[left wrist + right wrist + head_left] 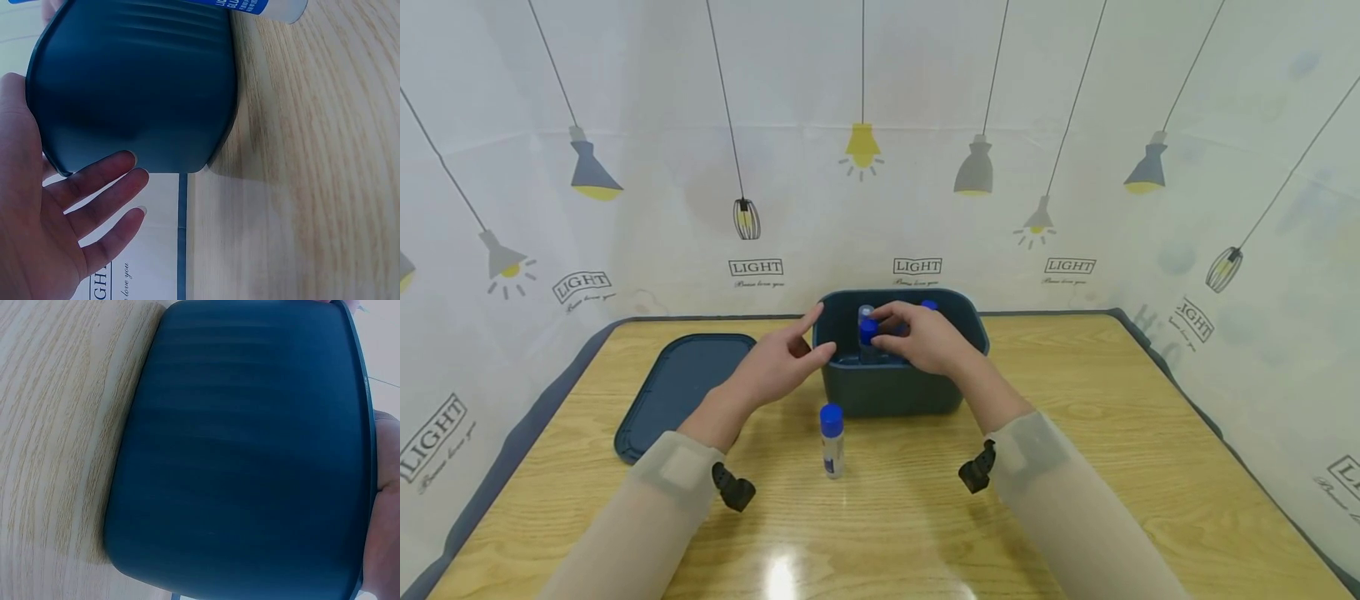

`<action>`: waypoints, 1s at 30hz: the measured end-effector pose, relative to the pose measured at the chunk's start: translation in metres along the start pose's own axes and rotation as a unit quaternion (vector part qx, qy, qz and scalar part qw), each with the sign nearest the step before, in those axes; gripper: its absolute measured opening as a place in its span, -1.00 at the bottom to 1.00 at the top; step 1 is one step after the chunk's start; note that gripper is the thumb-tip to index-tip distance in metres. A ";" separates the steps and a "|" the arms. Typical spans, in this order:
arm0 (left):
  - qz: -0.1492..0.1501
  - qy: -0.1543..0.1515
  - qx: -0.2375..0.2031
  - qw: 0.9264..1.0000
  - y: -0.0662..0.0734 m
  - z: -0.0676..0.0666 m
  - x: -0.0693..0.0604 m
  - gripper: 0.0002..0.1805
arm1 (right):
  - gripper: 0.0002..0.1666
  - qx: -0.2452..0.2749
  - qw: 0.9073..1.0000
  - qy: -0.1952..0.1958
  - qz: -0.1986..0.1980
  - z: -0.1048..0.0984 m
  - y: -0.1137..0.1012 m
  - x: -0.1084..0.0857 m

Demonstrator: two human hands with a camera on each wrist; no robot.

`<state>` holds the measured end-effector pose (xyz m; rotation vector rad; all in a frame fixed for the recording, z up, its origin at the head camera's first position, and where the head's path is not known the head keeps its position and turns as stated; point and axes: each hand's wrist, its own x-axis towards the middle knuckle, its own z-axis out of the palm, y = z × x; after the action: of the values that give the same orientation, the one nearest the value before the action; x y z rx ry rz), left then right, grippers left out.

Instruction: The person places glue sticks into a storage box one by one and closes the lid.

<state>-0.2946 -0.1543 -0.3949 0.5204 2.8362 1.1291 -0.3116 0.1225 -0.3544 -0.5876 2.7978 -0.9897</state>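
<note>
A dark blue-green bin point(895, 390) stands upright on the table with bottles in it. My right hand point(928, 337) reaches over its front rim and pinches a blue-capped glue bottle point(868, 332) near the cap. Beside that bottle shows the clear end of another one point(866, 312); a further blue cap point(928, 305) is farther right. My left hand point(778, 358) is at the bin's left end, thumb and fingers spread about the rim. In front of the bin stands a glue bottle point(832, 442), capped in blue. The right wrist view hides the right fingertips behind the bin wall.
A dark blue lid point(688, 392) lies flat on the wooden table point(1097, 433), left of the bin and partly behind the left arm. Behind the table hangs a pale cloth point(820, 83) printed with lamps.
</note>
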 end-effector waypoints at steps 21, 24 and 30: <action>0.005 0.001 0.003 1.000 -0.002 0.001 0.000 -0.08 | -0.59 -0.002 0.964 0.187 -0.189 0.002 -0.004 -0.012; 0.009 0.004 0.003 1.000 -0.002 0.000 0.000 -0.08 | -0.61 0.009 0.963 0.169 -0.208 0.004 -0.012 -0.019; 0.016 0.006 0.000 1.000 -0.002 -0.001 0.000 -0.09 | -0.61 0.039 0.965 0.130 -0.223 0.016 -0.027 -0.037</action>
<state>-0.2958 -0.1561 -0.3958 0.5639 2.8484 1.1404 -0.2647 0.1084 -0.3506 -1.1946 2.8905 -1.3364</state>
